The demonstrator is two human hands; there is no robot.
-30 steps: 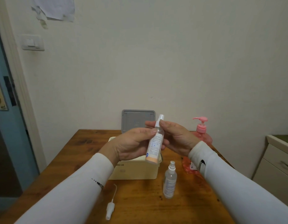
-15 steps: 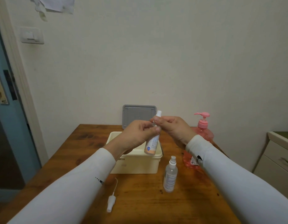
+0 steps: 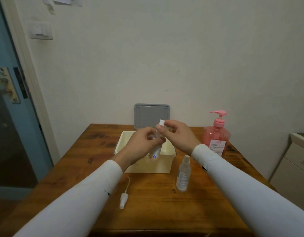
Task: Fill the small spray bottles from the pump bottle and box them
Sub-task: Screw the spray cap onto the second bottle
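Left hand (image 3: pixel 141 144) gripped a small spray bottle (image 3: pixel 155 153) over the cream box (image 3: pixel 164 161) while right hand (image 3: pixel 177 135) pinched its white cap (image 3: pixel 161 122); a second bottle (image 3: pixel 183 175) stood beneath the right wrist.

cream wall (image 3: pixel 182 48), blue door (image 3: pixel 4 48), wooden table (image 3: pixel 156 202), pale cabinet (image 3: pixel 294 168)

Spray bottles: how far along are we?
Done: the held bottle shows pinkish liquid at its base. In hand: left hand grips it over the box; right hand pinches its cap. Left: boxing it; the standing bottle looks clear, a loose sprayer lies on the table, and nothing visibly boxed.
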